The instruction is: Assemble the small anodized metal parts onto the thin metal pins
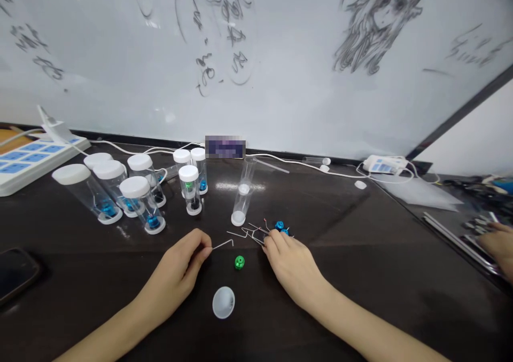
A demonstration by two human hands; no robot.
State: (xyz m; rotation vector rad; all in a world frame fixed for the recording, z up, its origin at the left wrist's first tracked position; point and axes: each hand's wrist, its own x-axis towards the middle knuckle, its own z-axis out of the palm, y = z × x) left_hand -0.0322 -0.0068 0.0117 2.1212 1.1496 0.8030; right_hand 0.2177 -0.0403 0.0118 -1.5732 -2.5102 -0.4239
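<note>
Between thumb and forefinger, my left hand (pixel 184 260) pinches a thin L-shaped hex key (pixel 223 244), its bent end pointing right. My right hand (pixel 290 260) rests on a small pile of thin bent metal pieces (pixel 252 234), fingers close together; what lies under the fingertips is hidden. Small blue metal parts (pixel 279 225) sit just beyond those fingers. On the table between my hands is a round green metal part (pixel 239 262). Nearer to me lies a white cap (pixel 223 302). An uncapped clear tube (pixel 242 196) with a white base stands beyond the pile.
Several white-capped clear tubes (pixel 142 207) with blue, green or black parts inside stand at the left. A phone (pixel 18 274) lies at the left edge. White power strips (pixel 36 156) and cables run along the whiteboard (pixel 280 57). Another person's hand (pixel 499 244) is near metal rods (pixel 460 242) at right.
</note>
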